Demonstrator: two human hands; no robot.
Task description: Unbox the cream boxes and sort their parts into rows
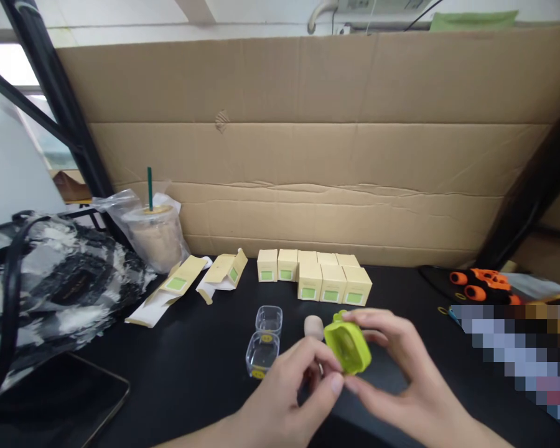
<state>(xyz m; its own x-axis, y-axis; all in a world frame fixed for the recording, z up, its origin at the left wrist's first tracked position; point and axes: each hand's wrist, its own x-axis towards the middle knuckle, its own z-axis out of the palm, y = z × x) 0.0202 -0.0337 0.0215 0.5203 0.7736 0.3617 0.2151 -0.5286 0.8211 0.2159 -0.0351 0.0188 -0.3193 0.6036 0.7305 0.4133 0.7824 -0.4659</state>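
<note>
Black tabletop (191, 373) w/ a cardboard wall (308, 155) behind. Nearest, both hands meet over the table: right hand (401, 379) pinches the lime-green case (348, 342) by thumb and fingers, tilted so its hollow side faces up toward the camera, prob. for a look inside; left hand (284, 392) has fingertips closed on its lower edge, steadying it. Just left, a clear hinged box (264, 339) lies open; a beige stopper-like piece (313, 326) stands behind the case. Farther back, small cream cartons (322, 277) in tight rows, flattened ones (186, 280) beside an iced drink (156, 233).
</note>
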